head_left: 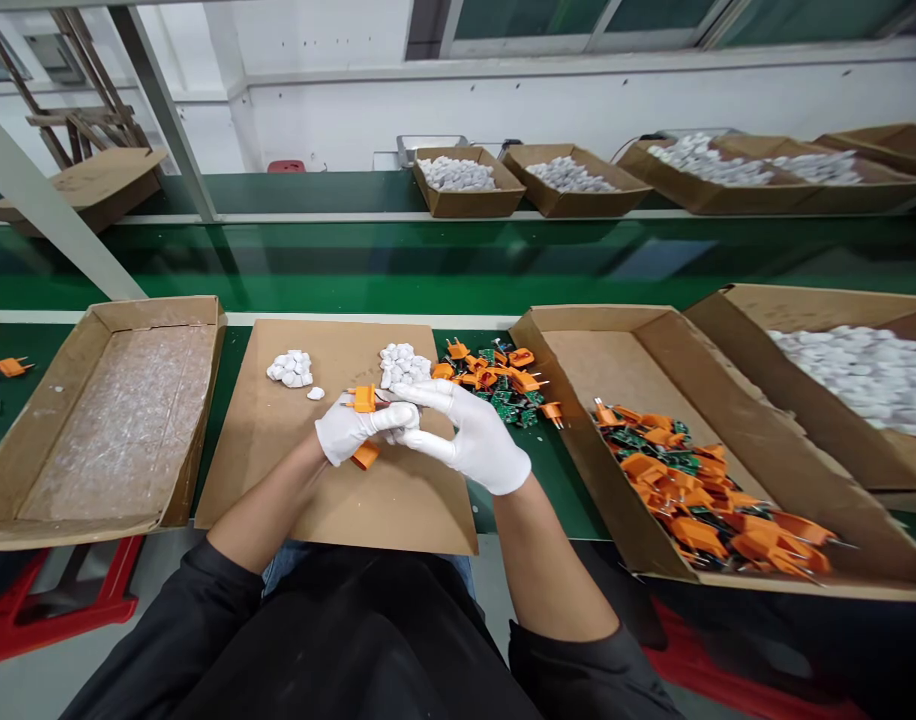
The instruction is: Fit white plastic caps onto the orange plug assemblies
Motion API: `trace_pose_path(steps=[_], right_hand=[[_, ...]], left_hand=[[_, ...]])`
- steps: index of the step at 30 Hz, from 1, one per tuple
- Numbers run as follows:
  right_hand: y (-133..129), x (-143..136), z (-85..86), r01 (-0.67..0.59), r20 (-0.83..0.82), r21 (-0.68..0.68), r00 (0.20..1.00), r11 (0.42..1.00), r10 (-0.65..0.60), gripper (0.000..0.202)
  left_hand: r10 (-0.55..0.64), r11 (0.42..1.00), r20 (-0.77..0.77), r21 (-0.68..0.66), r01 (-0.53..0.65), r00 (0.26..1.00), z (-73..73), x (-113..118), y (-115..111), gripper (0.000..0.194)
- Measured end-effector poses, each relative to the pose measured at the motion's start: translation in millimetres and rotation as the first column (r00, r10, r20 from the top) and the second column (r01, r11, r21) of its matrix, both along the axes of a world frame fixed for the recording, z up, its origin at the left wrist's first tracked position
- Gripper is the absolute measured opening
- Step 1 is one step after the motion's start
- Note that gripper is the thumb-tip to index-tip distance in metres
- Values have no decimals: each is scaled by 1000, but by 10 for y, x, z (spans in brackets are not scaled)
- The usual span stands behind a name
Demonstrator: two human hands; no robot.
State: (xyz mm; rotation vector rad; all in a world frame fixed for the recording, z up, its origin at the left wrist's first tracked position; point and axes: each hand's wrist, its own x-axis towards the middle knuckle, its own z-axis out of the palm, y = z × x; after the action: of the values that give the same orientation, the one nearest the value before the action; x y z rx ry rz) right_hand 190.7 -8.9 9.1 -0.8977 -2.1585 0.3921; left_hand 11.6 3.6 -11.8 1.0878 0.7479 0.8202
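Note:
My left hand (347,430), in a white glove, is closed on an orange plug (364,399) with metal pins pointing left. My right hand (469,435), also gloved, reaches in from the right with thumb and fingers stretched apart, their tips at the left thumb. Whether anything small lies between those tips is hidden. Another orange plug part (365,455) shows just below the left hand, over the cardboard sheet (278,490). Beyond the hands lie two heaps of white pieces, a left heap (290,368) and a right heap (404,365), with a single white piece (315,393) between them.
Orange plugs with green circuit boards (495,375) are piled right of the sheet. More fill part of a cardboard tray (600,345) at the right. A shallow cardboard box (210,370) stands at the left. Boxes of white pieces (458,174) line the back shelf.

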Motion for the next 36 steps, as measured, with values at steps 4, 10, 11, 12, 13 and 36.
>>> trace_pose_path(steps=[4,10,11,12,13,36], right_hand=[[34,-5,-64,27,-45,38,999,999,-25,26],[43,16,-138,30,-77,129,997,991,-20,23],[34,19,-141,38,-89,130,996,991,-27,24],[25,16,-145,49,-102,127,994,991,-36,27],[15,8,-149,60,-116,124,992,991,-45,30],[-27,-151,-147,151,-94,102,985,983,-141,22]], left_hand=[[17,997,25,-72,-15,1000,43,26,-29,44],[-47,993,49,-103,52,998,137,11,-43,58],[-55,992,46,-107,59,997,139,11,-44,56],[-53,992,43,-108,58,998,134,15,-44,55],[-39,993,41,-107,43,998,123,23,-45,54],[-59,994,3,-91,59,998,17,109,-42,44]])
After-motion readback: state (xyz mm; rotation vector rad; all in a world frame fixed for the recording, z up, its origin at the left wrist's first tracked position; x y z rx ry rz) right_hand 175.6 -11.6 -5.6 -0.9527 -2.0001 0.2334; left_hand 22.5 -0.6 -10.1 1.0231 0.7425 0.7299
